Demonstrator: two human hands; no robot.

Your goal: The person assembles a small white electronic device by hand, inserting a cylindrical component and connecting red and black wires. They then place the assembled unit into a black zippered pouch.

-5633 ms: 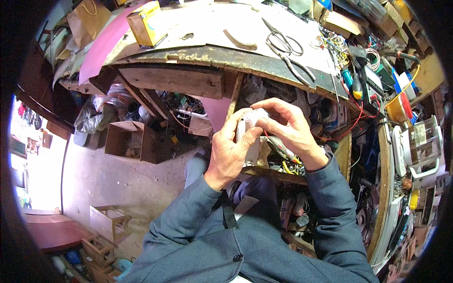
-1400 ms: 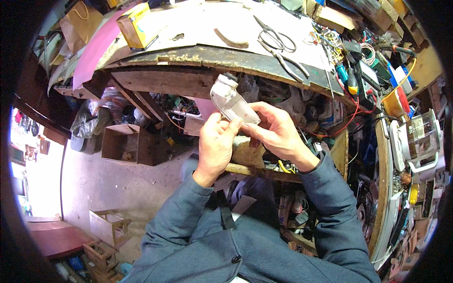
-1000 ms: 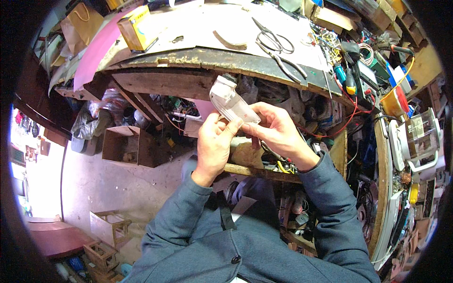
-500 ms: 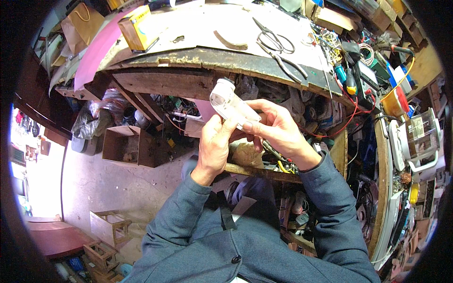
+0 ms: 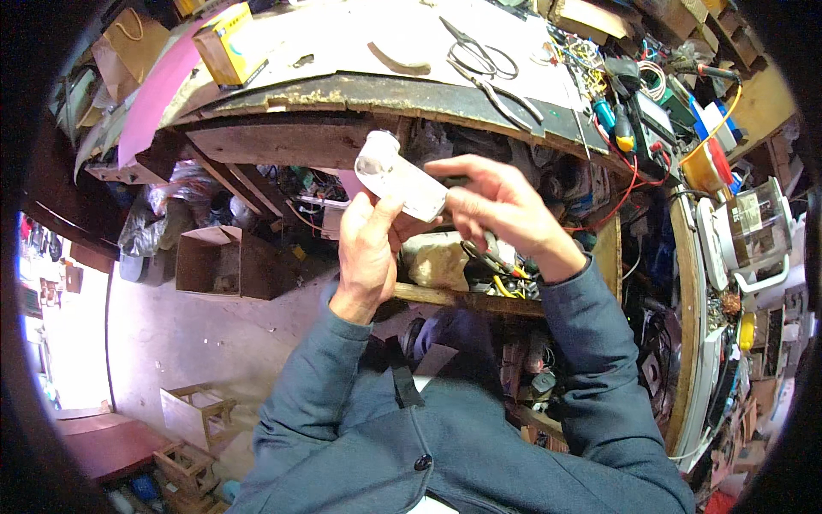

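Note:
My left hand (image 5: 366, 248) grips a white plastic device (image 5: 402, 187) by its lower side, thumb across it. The device has a rounded head at its upper left end and a flat, straight body; I cannot make out its exact kind. Just to the right of that body is my right hand (image 5: 505, 206), fingers apart, with nothing visible in it. Its fingertips are close to the device's right end; whether they touch it I cannot tell. Below both hands lies an open drawer (image 5: 467, 297) with a pale lump (image 5: 435, 259) and several tools with coloured handles.
Ahead stands a workbench (image 5: 342, 90) with scissors (image 5: 479, 56), pliers (image 5: 511, 103), a curved strip (image 5: 398, 60) and a yellow box (image 5: 229, 47). Wires, a meter and a screwdriver (image 5: 623, 128) crowd its right side. An open cardboard box (image 5: 208, 261) sits on the floor at left.
My right hand has come off the device, its fingers spreading to the right. The left hand keeps hold of the device, whose flat face has turned more toward me. The whole view shifts slightly.

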